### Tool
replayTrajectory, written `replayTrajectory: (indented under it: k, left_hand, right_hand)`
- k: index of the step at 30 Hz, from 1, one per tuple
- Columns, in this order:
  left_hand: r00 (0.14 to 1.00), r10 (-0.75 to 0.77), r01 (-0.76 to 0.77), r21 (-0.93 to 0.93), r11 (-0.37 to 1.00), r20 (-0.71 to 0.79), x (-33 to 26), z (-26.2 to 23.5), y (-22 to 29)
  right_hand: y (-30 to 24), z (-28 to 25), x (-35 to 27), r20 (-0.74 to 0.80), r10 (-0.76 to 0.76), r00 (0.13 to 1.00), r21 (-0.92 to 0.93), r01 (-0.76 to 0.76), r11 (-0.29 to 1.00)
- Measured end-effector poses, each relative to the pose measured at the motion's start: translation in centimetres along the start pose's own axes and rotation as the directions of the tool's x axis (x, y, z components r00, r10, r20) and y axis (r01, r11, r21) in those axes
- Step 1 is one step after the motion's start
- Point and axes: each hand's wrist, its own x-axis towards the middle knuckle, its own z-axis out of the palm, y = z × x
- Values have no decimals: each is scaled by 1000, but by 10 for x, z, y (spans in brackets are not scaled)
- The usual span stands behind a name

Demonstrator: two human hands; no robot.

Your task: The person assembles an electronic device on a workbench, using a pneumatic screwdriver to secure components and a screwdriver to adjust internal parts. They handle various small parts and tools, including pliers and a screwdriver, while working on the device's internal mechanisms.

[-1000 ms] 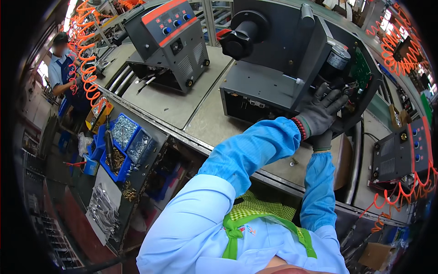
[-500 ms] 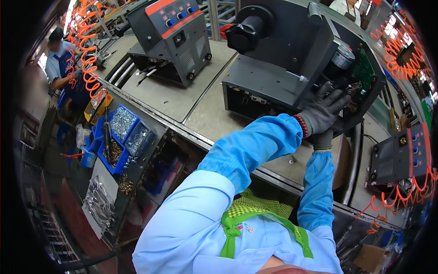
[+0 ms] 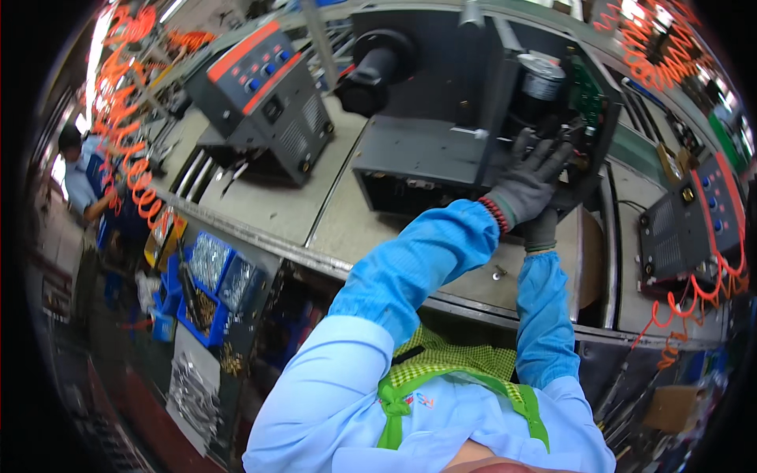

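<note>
My left hand (image 3: 530,180), in a grey glove with red beads at the wrist, lies over the inner edge of a large dark grey machine housing (image 3: 422,154). Its fingers are stretched out and spread. Close beneath it, my gloved right hand (image 3: 542,230) reaches up at the housing's near right edge; its fingers are hidden behind the left hand and the housing. Past my fingertips, a silver cylindrical part (image 3: 542,76) and a green circuit board (image 3: 585,88) sit inside the open compartment. A black knobbed spool holder (image 3: 372,79) sticks out on the left.
A smaller machine (image 3: 272,106) with an orange-edged panel stands to the left, another (image 3: 690,221) to the right. Blue bins (image 3: 206,335) of screws sit lower left. Loose small hardware (image 3: 500,273) lies on the bench. Orange coiled hoses (image 3: 130,118) hang left. A co-worker (image 3: 83,173) stands far left.
The whole view has shifted, so the large machine and the smaller left one sit further left in the picture. Both hands keep about the same place at the housing.
</note>
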Motion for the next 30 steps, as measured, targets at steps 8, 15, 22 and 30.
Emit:
replayTrajectory:
  k: [8,15,22,30]
  left_hand:
    - [997,82,-78,142,987,-17,1,-9,-3]
    - [998,63,-64,58,996,26,9,-14,2]
    - [994,35,-54,195,979,100,7,-21,0]
    - [990,66,-95,238,967,126,12,-20,6]
  right_hand:
    - [-16,17,8,-126,62,990,-5,-63,998]
    - [-5,-5,8,-209,59,976,132,-31,991]
    - [-22,-21,10,-394,214,894,480,1,877]
    - [-25,-40,0,-475,303,826,705,150,694]
